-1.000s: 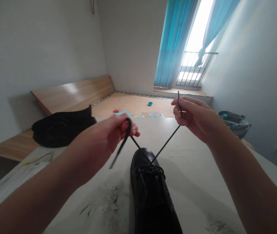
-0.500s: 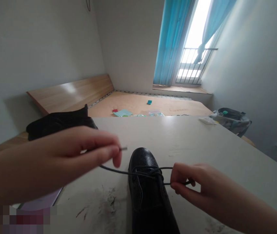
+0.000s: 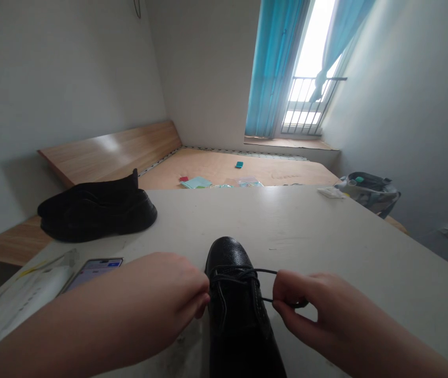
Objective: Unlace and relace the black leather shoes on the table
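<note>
Near edge of desk: black leather shoe, lace crossed through eyelets, bow unformed; right hand pinching lace, left hand curled beside shoe, grip unseen.

To your left, a white wall runs beside a low wooden platform toward the far corner. Far right, teal curtains hang at a bright window with a metal railing, letting in daylight. A pale worktop fills the near view.
</note>
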Tool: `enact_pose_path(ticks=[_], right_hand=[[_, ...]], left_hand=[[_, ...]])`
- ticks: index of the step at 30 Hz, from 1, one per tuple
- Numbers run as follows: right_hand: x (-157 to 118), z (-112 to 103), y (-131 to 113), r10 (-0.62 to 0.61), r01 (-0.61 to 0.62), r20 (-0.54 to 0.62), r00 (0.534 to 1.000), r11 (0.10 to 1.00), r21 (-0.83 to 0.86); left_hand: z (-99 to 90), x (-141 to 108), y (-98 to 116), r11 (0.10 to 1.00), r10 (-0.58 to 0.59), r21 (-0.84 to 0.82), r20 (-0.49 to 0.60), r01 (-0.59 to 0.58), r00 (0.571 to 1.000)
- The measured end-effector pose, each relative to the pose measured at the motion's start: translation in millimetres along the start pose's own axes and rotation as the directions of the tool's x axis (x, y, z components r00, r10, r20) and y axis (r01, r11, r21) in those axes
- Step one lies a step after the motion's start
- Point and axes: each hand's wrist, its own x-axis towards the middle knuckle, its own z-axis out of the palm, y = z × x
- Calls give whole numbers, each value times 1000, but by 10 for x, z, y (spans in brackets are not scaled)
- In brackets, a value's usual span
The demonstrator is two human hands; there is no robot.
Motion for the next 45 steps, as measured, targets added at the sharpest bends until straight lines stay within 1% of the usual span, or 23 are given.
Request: enact_pose_path(ticks=[2,4,7,9,11,13,16,18,20,21,23,25,27,29,31,33,34,36,39,42,45], right_hand=[[-2,16,-14,-13,13,-11,1000,1000,3],[2,37,-23,-25,25,-33,999,1000,5],[14,77,-17,-79,82,-113,990,996,26],[12,114,0,-153,158,-184,971,987,11],[-4,162,17,-208,207,-243,947,978,-32],[-32,215,24,-199,198,-266,943,980,-33],[-76,275,8,-107,129,-252,962,989,73],[-97,292,-16,-77,118,-256,964,982,150],[-109,292,-43,-76,129,-270,960,974,184],[-110,289,-58,-89,143,-280,956,973,179],[-102,286,-86,-126,173,-297,947,975,138],[-79,290,-115,-179,216,-321,930,973,82],[-44,297,-143,-221,244,-338,915,969,26],[-9,298,-171,-237,240,-323,916,970,-32],[11,290,-197,-228,210,-286,931,973,-93],[11,274,-217,-214,180,-253,943,972,-150],[4,264,-224,-209,170,-241,948,970,-173],[-14,247,-229,-201,157,-221,954,967,-200],[-27,235,-219,-181,141,-199,963,970,-199],[-10,240,-210,-179,140,-192,965,970,-196],[9,239,-222,-190,152,-210,959,971,-183]], left_hand=[[-19,21,51,1000,18,12,56,-19,998],[-28,30,90,1000,20,20,87,-22,996],[-25,25,113,1000,18,5,71,-19,997],[-21,21,118,1000,1,-23,51,0,999],[-25,22,129,999,-21,-47,56,24,998],[-38,28,151,997,-32,-64,61,36,998],[-66,35,191,996,-41,-81,52,45,998],[-78,36,204,995,-22,-93,69,28,997],[-76,32,197,993,23,-121,87,-13,996],[-67,28,186,990,48,-136,89,-36,995],[-33,12,148,988,59,-149,78,-47,995],[20,-12,101,988,57,-144,57,-48,997],[73,-38,69,988,84,-135,21,-80,996],[101,-55,85,983,130,-126,-13,-130,991],[87,-58,157,986,113,-119,-23,-115,993],[44,-52,257,993,-3,-120,17,5,1000],[20,-46,303,991,-38,-130,41,43,998],[-17,-36,361,987,-48,-151,61,57,997],[-32,-26,363,980,-29,-194,61,40,998],[-24,-31,331,969,-55,-238,73,71,996],[-15,-47,323,971,-73,-224,78,89,994]])
